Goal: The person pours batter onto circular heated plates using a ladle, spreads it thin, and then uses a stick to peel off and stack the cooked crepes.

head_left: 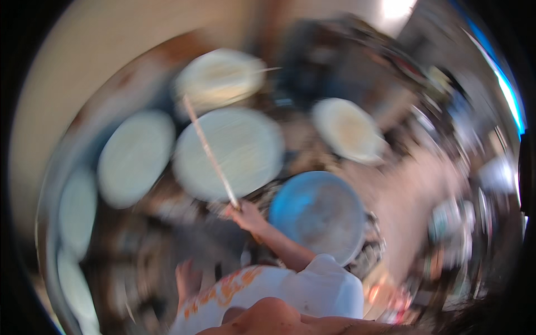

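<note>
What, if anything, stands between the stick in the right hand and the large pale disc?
Nothing visible. The right hand grips the stick by its near end, and its length crosses the large pale disc in plain view. The blue basin sits to the right, outside that line. Blur hides whether stick and disc touch.

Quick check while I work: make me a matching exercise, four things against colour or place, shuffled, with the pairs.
1. stick
2. basin
3. largest pale disc
4. shirt

A. white with orange markings
B. gripped by the right hand
C. blue, at the forearm's right
D. crossed by the stick in this view

Pairs: 1-B, 2-C, 3-D, 4-A
</note>
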A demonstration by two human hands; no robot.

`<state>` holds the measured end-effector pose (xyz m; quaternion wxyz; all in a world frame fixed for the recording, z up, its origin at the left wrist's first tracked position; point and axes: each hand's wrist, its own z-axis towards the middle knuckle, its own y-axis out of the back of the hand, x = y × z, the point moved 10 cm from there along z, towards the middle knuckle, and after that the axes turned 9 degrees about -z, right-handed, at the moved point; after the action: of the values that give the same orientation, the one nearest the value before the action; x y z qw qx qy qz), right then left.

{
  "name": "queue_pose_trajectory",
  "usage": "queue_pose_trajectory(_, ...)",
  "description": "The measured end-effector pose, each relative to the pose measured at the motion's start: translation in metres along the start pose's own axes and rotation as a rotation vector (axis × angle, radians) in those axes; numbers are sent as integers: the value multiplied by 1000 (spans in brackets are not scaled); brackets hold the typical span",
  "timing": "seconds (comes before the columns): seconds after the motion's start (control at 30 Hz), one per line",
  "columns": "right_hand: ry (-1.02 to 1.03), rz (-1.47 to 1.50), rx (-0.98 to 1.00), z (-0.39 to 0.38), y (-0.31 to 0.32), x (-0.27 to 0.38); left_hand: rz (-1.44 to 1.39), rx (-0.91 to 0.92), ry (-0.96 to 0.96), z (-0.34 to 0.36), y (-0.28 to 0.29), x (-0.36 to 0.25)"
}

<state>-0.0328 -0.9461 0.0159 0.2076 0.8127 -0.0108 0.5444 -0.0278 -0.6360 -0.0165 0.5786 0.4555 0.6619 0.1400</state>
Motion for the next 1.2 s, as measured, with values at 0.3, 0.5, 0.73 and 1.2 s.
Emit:
queue_pose_trajectory(0.3,149,-146,692,-122,-327,-21,19,-1043,704,-341,155,264)
queue_pose_trajectory(0.5,945,-508,781,-183,-457,109,-286,-1490,1487,-506,176,465)
queue_pose_trajectory(0.73,1393,-926,1336,-376,-705,140,-506,-1025,1407,-471,103,555)
queue_pose_trajectory(1.2,1533,-1468,1328,-554,-870,48,-1077,-1687,1195,-615,70,615)
